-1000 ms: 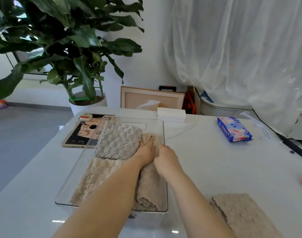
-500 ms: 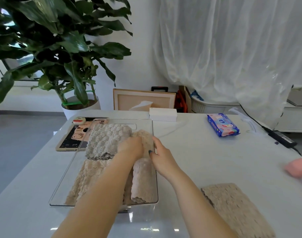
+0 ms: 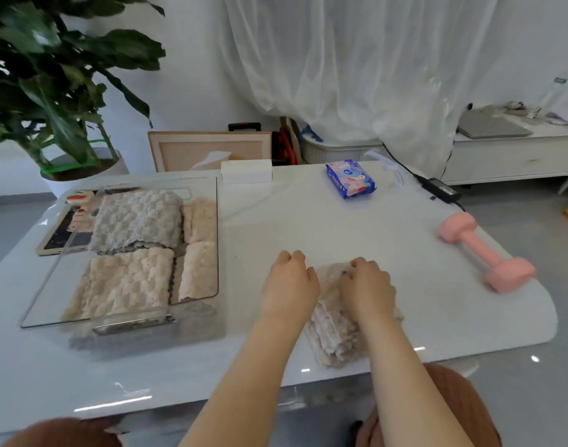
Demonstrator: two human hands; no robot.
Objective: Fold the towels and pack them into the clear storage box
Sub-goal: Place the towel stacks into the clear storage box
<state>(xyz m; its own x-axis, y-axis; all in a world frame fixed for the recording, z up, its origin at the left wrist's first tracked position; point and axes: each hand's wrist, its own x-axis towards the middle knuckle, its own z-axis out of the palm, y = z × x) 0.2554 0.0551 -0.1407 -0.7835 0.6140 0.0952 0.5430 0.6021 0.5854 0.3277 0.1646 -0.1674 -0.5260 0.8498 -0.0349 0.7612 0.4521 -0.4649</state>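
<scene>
Far end of loose towel [image 3: 336, 337] hidden under left hand [image 3: 289, 285] and right hand [image 3: 368, 290]; fingertips curled out of sight, so pinch or press unclear. Tablet [image 3: 55, 237] half behind clear storage box [image 3: 217, 237], its picture blurred through the wall. Plant [image 3: 50, 75] cut by top and left edges. Pink dumbbell [image 3: 486, 256] smeared at near end. Print on blue packet [image 3: 350, 179] too small to read.

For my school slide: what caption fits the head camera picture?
Left hand and right hand grip a beige towel on the table beside a clear box of folded towels.
</scene>
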